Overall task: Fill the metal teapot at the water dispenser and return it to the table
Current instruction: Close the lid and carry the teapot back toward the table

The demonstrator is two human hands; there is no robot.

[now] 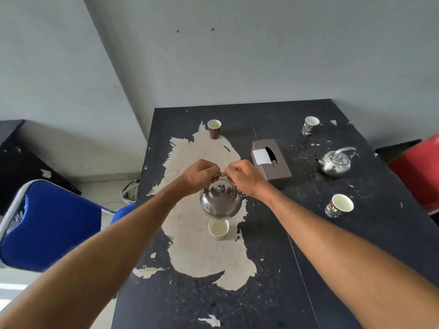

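Both hands gripped the wire handle of the metal teapot (pixel 221 200): the left hand (pixel 202 173) and the right hand (pixel 242 174) were curled round it side by side, knuckles nearly touching. The teapot hung lid-on above the bench (pixel 297 269), over the worn pale patch, with a paper cup (pixel 218 228) just in front of it below.

No water dispenser was in view, so how far the task had got could not be settled. The teapot was either just being lifted to go, or just being brought back to be set down — nothing showed whether it held water. If the former, the whole trip, fill and return were left; if the latter, only the setting down.

Counted: two metal teapots, the held one and a second teapot (pixel 336 163) standing well apart at the right of the bench. Four paper cups — the near one, a far-left cup (pixel 214 128), a far-right cup (pixel 310 125) and a right-side cup (pixel 338 205). One tissue box (pixel 270 162). One blue chair (pixel 52 224) to the left.
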